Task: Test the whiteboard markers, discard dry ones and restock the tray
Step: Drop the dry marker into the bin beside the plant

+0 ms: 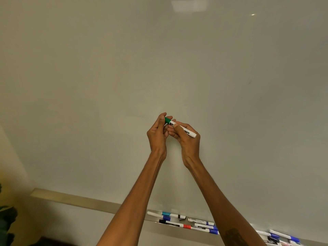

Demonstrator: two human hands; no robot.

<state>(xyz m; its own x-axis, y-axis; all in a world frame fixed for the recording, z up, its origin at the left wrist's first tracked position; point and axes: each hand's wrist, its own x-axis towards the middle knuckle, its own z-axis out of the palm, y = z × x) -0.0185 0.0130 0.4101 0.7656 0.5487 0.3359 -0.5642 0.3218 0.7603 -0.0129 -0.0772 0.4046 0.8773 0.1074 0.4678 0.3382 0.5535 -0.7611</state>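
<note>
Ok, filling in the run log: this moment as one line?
green marker | left hand pinches cap | right hand holds barrel | cap on | other markers in tray

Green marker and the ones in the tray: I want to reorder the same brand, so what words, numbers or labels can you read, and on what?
Nothing can be read as text.
On the green marker: dark print on the white barrel, too blurred to read.
On the tray markers: dark label strips, too small to read.
On the whiteboard: no legible writing.
</note>
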